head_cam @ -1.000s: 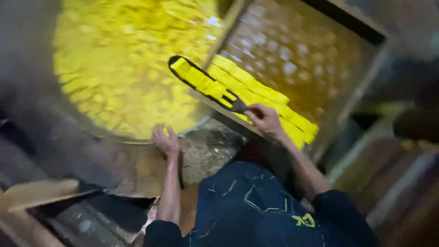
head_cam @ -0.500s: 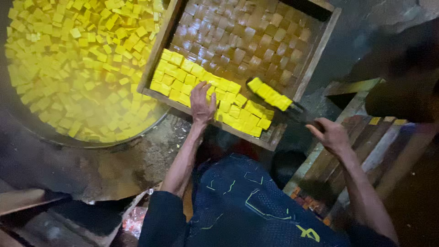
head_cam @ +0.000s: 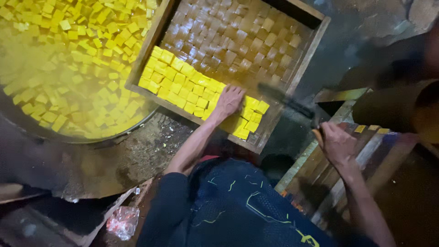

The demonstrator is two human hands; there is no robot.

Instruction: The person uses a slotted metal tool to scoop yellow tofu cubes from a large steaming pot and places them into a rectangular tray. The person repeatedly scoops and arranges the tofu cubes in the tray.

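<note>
L grip (head_cam: 228, 101) on yellow cubes (head_cam: 183, 84), tray (head_cam: 305, 61)

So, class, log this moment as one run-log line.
left hand: pressing yellow cubes in wooden tray | right hand: holding flat scoop | vat: left

Bright yellow against dull brown and near-black

Yellow cubes (head_cam: 68, 50) float in a cloudy yellow liquid in the dark-rimmed vat (head_cam: 91, 137); the wooden tray (head_cam: 315, 41) is brown, its grid of blocks (head_cam: 238, 41) glossy tan-brown, with a band of vivid yellow blocks (head_cam: 183, 82) along the near edge; the person's top (head_cam: 238, 206) is dark navy with thin yellow-green line markings
</note>
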